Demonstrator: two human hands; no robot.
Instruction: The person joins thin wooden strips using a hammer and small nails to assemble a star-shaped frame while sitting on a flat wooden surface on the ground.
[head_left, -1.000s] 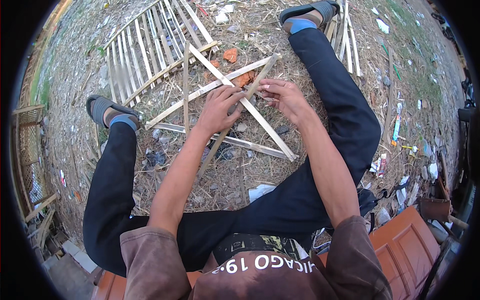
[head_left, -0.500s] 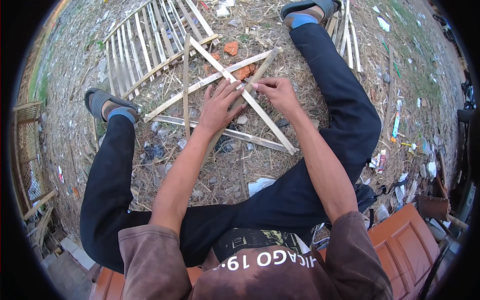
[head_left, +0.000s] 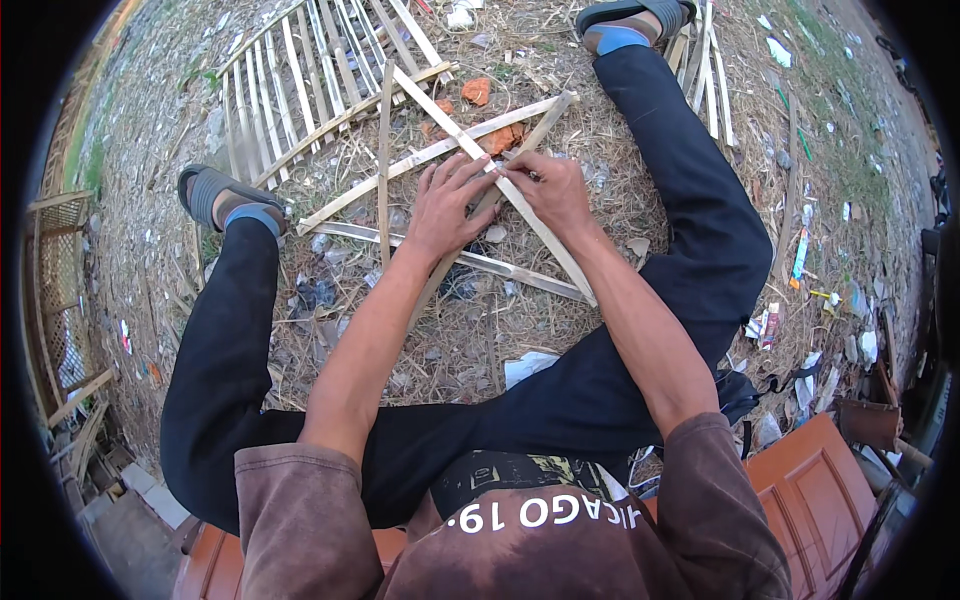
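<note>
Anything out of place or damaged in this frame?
Yes: jagged orange chunks, apparently broken, lie among the crossed wooden slats, unlike them in kind; scattered litter at right looks untidy.

The right hand's (head_left: 555, 195) fingers hide whatever they pinch beside the long, pale, narrow wooden slat (head_left: 545, 233); the left hand (head_left: 445, 207) partly covers the crossing greyish wooden strip (head_left: 548, 125). Beyond the slat, the upper edge cuts off a pale, slatted wooden panel (head_left: 352, 125).
</note>
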